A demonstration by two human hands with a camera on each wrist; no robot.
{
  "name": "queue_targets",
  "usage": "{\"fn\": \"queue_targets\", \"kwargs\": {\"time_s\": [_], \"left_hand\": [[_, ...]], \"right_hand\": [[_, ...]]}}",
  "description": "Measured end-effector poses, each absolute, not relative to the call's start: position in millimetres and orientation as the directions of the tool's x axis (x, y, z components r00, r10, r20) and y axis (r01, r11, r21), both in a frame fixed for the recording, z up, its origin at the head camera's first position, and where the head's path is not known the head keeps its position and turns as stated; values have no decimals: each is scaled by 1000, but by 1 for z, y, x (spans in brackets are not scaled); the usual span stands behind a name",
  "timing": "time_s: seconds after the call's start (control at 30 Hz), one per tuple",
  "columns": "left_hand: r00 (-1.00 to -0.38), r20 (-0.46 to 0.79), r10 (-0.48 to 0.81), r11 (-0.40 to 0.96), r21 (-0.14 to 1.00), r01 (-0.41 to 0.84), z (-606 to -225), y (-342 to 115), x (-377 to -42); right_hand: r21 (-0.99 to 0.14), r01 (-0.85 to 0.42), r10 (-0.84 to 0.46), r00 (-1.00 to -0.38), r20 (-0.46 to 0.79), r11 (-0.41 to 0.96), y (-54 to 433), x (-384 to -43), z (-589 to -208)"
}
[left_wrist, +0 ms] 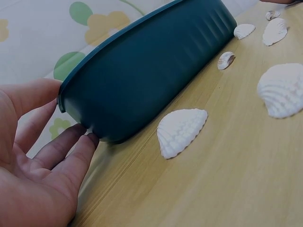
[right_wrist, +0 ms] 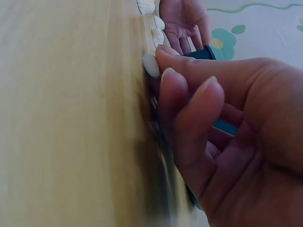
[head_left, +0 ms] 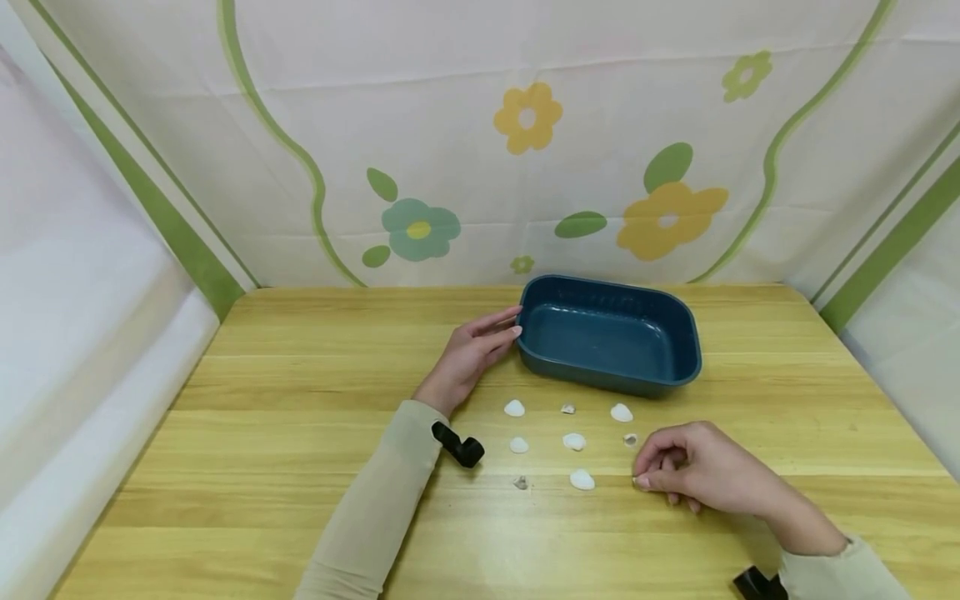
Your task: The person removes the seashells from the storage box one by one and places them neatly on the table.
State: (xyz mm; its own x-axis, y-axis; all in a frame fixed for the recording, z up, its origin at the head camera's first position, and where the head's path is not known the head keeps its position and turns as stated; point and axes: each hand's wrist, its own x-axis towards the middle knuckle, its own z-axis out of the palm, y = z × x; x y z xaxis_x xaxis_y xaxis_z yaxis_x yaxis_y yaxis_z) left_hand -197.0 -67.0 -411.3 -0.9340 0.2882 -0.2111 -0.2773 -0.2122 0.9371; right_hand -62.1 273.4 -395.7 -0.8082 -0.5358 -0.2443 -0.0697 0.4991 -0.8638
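A dark blue-green plastic basin point(head_left: 600, 342) stands toward the back of the table. My left hand point(head_left: 468, 354) touches its left end; in the left wrist view the fingers point(left_wrist: 78, 153) rest at the rim and lower on the wall, fairly straight. Close over the wood, my right hand point(head_left: 697, 467) pinches a small seashell point(head_left: 635, 481) between thumb and fingertips, mostly hidden by them. Left of that hand, several seashells lie in rows, among them white fan-shaped ones point(head_left: 582, 479) and smaller greyish ones point(head_left: 521, 482). A ribbed white shell point(left_wrist: 182, 131) sits near the basin's corner.
The wooden table point(head_left: 300, 467) backs onto a white curtain point(head_left: 450, 83) printed with flowers, and white cloth also hangs at both sides. A black wrist camera point(head_left: 459, 446) sticks out from the left sleeve beside the shells.
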Motion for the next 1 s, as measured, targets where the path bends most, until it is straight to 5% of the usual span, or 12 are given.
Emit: {"fn": "queue_targets", "kwargs": {"time_s": [0.43,1.0], "left_hand": [[-934,-226,276,-221,931,-291,-412,-63,-193],[-928,-229,295,-181,940,-289,-411,-57,-195]], "right_hand": [[-832,-146,-506,-844,-177,535,276,-58,-400],[-868,-43,-435,-877,-205,495,289,-59,-400]]}}
